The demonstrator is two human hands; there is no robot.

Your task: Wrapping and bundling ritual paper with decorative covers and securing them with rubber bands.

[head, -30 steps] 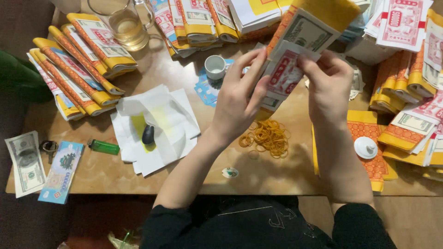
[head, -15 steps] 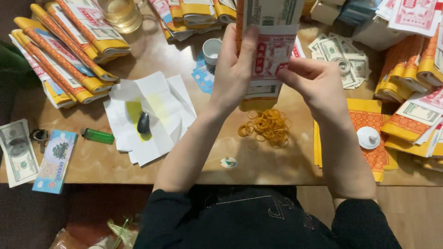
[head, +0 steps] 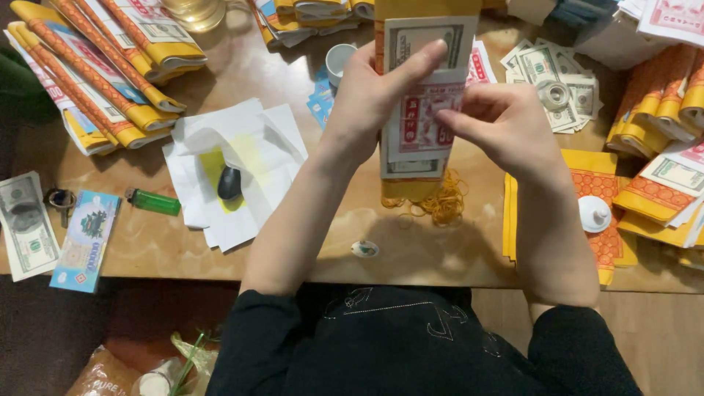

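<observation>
I hold a thick stack of paper notes (head: 412, 154) upright above the wooden table (head: 308, 249). It has yellow sheets at the back, grey-green banknote-style sheets and red-and-white printed ones in front. My left hand (head: 378, 92) grips its left side, the thumb lying across the top note. My right hand (head: 506, 125) pinches the front notes from the right. A heap of yellow rubber bands (head: 444, 205) lies on the table just under the stack.
Bundles of folded yellow-orange paper (head: 95, 66) lie at the left and bundles (head: 660, 147) at the right. White sheets with a dark object (head: 229, 183), a green lighter (head: 154, 202), loose notes (head: 550, 73), a small cup (head: 339, 60) and a white cap (head: 592, 214) are scattered around.
The stack has turned from tilted to upright and come down toward me. Both hands shifted with it, and the right hand's fingers now pinch the front notes.
</observation>
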